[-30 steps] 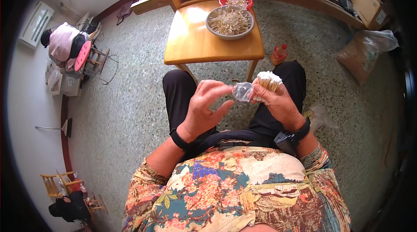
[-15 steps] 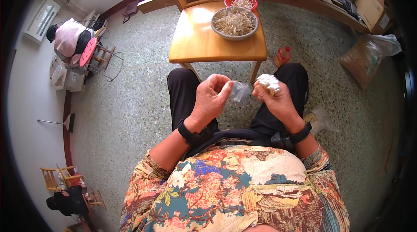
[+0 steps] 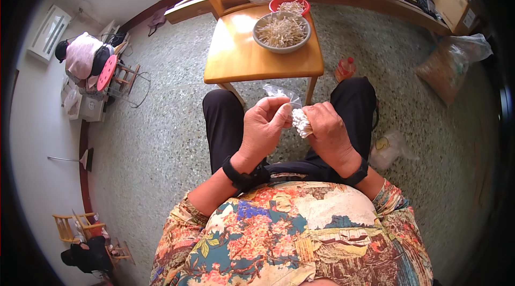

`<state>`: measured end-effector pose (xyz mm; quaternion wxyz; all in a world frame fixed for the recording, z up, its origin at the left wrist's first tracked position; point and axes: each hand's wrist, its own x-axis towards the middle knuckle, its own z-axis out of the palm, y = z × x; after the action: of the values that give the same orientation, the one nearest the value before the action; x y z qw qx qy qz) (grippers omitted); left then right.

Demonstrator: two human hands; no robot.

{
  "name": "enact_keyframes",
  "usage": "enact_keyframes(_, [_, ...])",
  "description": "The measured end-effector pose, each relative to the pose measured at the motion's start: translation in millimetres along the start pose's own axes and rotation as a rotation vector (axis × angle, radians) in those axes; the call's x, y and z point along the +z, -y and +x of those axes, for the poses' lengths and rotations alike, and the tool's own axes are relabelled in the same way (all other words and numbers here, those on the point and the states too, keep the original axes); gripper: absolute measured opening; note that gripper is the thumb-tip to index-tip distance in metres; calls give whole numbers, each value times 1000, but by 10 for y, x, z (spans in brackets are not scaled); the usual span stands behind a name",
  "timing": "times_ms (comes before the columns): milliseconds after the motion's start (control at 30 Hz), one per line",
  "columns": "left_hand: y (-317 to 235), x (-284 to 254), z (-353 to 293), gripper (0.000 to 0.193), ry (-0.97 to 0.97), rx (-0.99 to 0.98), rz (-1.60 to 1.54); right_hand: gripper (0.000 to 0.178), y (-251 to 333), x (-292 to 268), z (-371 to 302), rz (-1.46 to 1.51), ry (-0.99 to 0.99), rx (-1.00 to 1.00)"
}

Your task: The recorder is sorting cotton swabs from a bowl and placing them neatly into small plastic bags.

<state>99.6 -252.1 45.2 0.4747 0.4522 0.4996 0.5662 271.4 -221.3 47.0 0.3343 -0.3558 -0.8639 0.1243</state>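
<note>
Head view: left grip (image 3: 264, 128) pinches one clear bag (image 3: 281, 92), right grip (image 3: 329, 129) clasps one swab bundle (image 3: 301, 123); upper centre, one chair (image 3: 230, 53) bears two bowls (image 3: 281, 49) (one red, one grey).

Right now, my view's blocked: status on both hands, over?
Left hand pinching clear plastic bag. Right hand gripping white-tipped swab bundle. Wooden chair ahead, apart from both hands.

A tight bundle of cotton swabs with white heads and thin tan sticks (image 3: 301, 123) lies tilted in my right grip (image 3: 331, 131), its heads turned toward my left grip (image 3: 262, 126). The small, clear, crinkled plastic bag (image 3: 282, 93), pinched in my left grip, spreads beyond those fingertips, near the bundle.
</note>
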Motion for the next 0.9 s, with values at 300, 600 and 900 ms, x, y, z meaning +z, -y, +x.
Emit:
enact_keyframes(300, [-162, 30, -119, 12, 108, 153, 158, 22, -83, 40, 71, -158, -7, -25])
enact_keyframes(600, [-225, 101, -109, 19, 48, 642, 675, 17, -66, 41, 130, -263, 37, 40])
enact_keyframes(900, [-94, -38, -104, 19, -29, 802, 927, 18, -161, 161, 122, 470, 254, 429])
